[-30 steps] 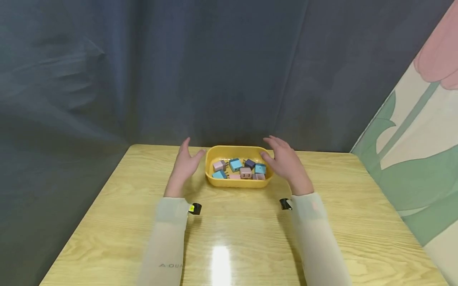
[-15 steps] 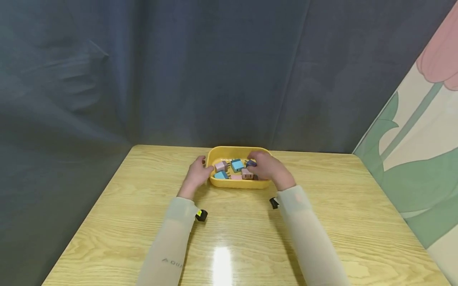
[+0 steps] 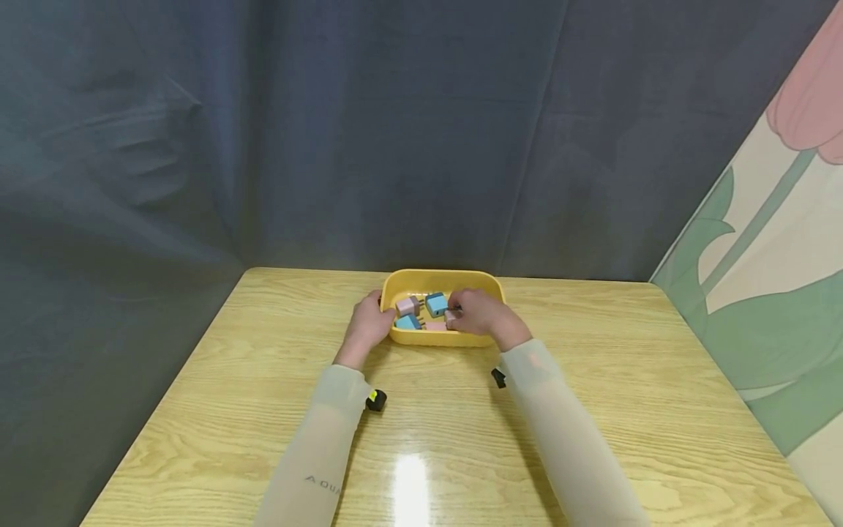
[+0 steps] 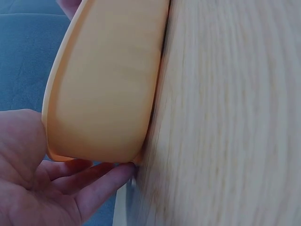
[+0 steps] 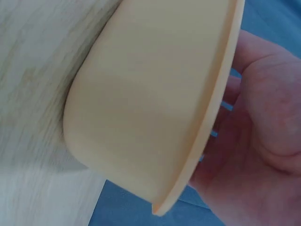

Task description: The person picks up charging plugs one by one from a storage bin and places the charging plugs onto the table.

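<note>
A yellow plastic bin (image 3: 443,339) holds several small USB charger plugs. Its left end is in the grip of my left hand (image 3: 369,322), thumb at the rim and fingers along the outer wall; the left wrist view shows these fingers (image 4: 106,190) reaching low on the bin. My right hand (image 3: 484,313) is down inside the right half, index finger and thumb on either side of a pink charger plug (image 3: 450,317). In the right wrist view the bin's wall hides the fingertips. A blue charger plug (image 3: 437,304) lies just left of that hand.
In the bin's left half lie a pale pink charger plug (image 3: 407,306) and a blue one (image 3: 408,322). The bin stands near the back edge of the wooden table (image 3: 421,424). A dark curtain (image 3: 395,132) hangs right behind it.
My left hand has moved right from beside the bin and taken hold of its left end. The right hand has come in over the right rim and down to the pink charger plug.
</note>
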`<state>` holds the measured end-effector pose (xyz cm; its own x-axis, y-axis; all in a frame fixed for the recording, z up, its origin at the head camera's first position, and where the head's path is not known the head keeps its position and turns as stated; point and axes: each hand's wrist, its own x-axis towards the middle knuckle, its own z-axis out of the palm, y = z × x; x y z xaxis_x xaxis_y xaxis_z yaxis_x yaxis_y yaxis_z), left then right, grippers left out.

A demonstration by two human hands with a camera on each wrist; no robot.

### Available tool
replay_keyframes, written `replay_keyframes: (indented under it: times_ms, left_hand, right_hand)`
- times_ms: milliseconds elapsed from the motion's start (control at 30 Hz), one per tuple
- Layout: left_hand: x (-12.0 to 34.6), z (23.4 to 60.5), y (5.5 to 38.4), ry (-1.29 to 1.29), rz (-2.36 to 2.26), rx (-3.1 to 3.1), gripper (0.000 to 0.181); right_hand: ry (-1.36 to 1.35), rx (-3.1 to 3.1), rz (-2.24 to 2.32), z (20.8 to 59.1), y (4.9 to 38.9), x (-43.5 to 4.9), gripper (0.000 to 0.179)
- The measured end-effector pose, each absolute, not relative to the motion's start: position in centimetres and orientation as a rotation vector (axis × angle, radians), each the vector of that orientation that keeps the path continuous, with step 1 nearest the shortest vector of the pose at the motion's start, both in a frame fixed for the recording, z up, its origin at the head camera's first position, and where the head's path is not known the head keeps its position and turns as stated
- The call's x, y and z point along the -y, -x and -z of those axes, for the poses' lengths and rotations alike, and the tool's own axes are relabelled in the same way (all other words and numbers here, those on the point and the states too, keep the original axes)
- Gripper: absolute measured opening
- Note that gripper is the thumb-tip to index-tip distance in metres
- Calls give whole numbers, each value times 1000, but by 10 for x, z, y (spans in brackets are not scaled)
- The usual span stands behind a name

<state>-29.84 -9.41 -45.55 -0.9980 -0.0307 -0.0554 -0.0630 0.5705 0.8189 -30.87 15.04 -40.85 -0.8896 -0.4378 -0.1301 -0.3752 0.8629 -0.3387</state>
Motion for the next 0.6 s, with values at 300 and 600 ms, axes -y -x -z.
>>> replay_keyframes:
  times_ms: [300, 600]
  left_hand:
    - [93, 458, 300, 90, -1408, -2774, 51]
    - [92, 456, 299, 102, -1414, -2768, 50]
  right_hand:
    - [593, -2837, 402, 412, 311, -145, 27]
    - [563, -2877, 368, 412, 309, -138, 18]
